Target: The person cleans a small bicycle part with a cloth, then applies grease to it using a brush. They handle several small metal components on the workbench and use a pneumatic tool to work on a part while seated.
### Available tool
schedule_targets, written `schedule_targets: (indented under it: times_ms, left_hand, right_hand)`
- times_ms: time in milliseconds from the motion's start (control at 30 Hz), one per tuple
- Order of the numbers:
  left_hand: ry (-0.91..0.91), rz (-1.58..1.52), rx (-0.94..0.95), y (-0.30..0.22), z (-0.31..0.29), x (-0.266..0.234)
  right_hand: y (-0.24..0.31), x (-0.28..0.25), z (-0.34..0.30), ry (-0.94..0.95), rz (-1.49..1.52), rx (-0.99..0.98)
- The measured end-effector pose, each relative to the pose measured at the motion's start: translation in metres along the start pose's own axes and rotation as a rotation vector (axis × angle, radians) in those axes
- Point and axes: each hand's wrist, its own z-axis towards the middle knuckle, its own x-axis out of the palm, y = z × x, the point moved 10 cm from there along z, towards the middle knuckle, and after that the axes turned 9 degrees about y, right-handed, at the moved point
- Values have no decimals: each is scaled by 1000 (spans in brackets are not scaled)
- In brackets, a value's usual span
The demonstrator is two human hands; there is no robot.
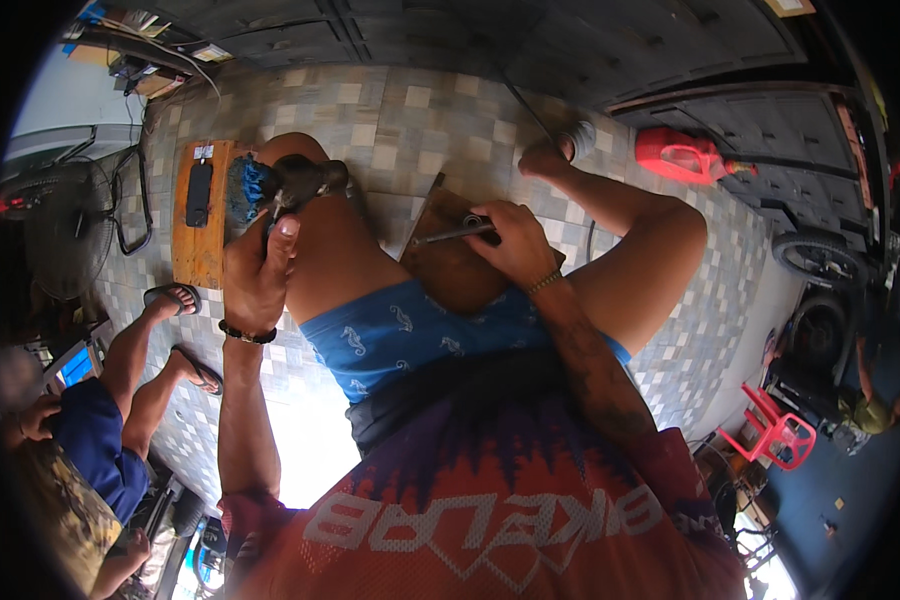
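Observation:
My left hand (258, 275) is up beside my left thigh, thumb on top. Its fingers are closed around a dark metal part (310, 184) with rounded ends; where they grip it is partly hidden. A bunched blue cloth-like thing (253, 186) sits against the left side of that part. Between my legs, my right hand (515, 242) grips a slim metal bar-shaped tool (452, 234). A small round ring (473, 221) shows at the tool, near my fingertips. Below the tool lies a brown wooden board or seat (440, 265), partly covered by my hand and shorts.
A wooden bench (184, 252) carrying a black phone (200, 194) stands left of my left hand. Further left are a fan (65, 230) and another person's legs (135, 400). A red jug (678, 156), a pink chair (775, 432) and a bicycle wheel (820, 258) are at right.

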Motion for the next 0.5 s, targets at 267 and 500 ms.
schedule_targets:
  times_ms: [267,500]
  left_hand:
    - [139,131,90,-25,28,7]
    - [185,434,246,-64,40,24]
  right_hand:
    - [-15,-26,-50,-126,455,387]
    - [6,-46,-67,-325,485,164]
